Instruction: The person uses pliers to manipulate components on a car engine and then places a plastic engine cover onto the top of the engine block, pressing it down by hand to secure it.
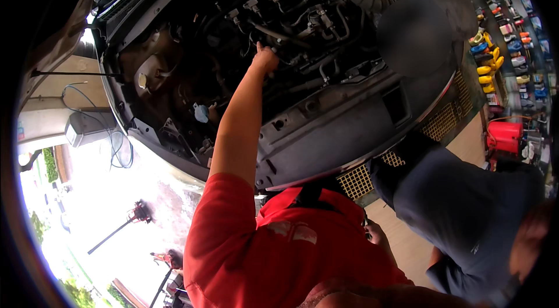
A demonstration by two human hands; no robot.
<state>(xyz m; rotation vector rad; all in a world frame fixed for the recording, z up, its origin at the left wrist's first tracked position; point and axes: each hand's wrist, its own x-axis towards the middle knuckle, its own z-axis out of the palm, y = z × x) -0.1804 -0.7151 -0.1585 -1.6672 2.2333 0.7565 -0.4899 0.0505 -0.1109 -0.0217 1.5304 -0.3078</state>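
Note:
My left hand [265,59] reaches over the dark engine bay [314,110] with its index finger extended beside hoses [279,37] and connectors [252,5]; whether it touches them I cannot tell. A pale blue cap [201,112] sits lower left of that hand in the bay. My right hand [375,232] is low beside my red shirt, fingers curled round a small dark object that I cannot make out, partly hidden by my body.
A person in a dark shirt [454,209] stands close at my right. Further right are shelves of colourful items [518,60] and a red machine [503,135]. At the left are a cable [119,156], a grey box [87,128] and red-headed jacks [140,212] on sunlit ground.

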